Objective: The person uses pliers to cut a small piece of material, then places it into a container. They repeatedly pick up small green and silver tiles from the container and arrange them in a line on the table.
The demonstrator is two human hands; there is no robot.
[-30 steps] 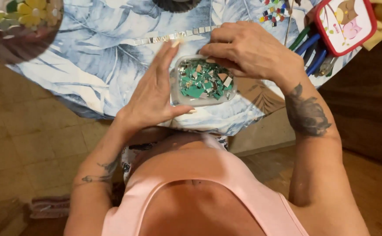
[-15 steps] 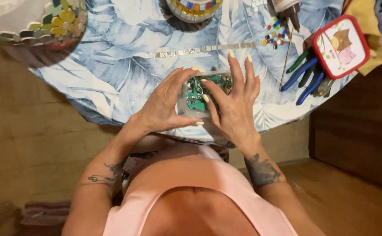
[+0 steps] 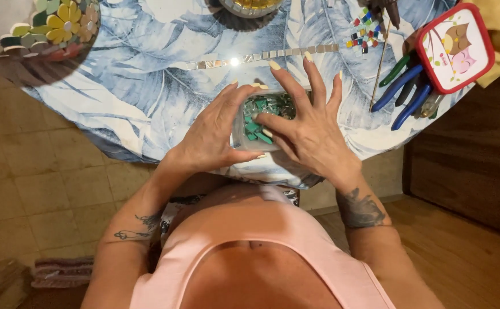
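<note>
Soft, even indoor light is falling from above. A small glare spot is shining on the mirror strip [image 3: 261, 57]. The bowl [image 3: 38, 28] is casting a shadow over the tablecloth [image 3: 147, 97]. Edges are bending slightly; focus is holding fairly sharp.

Pink sleeveless top — dark tattoos on both forearms — long pale nails on fingers [image 3: 274, 65].

Leaf-print tablecloth [image 3: 147, 91], mirror tile strip [image 3: 261, 57], blue-handled pliers [image 3: 402, 94], owl tin [image 3: 455, 48], flower mosaic [image 3: 61, 23]
</note>
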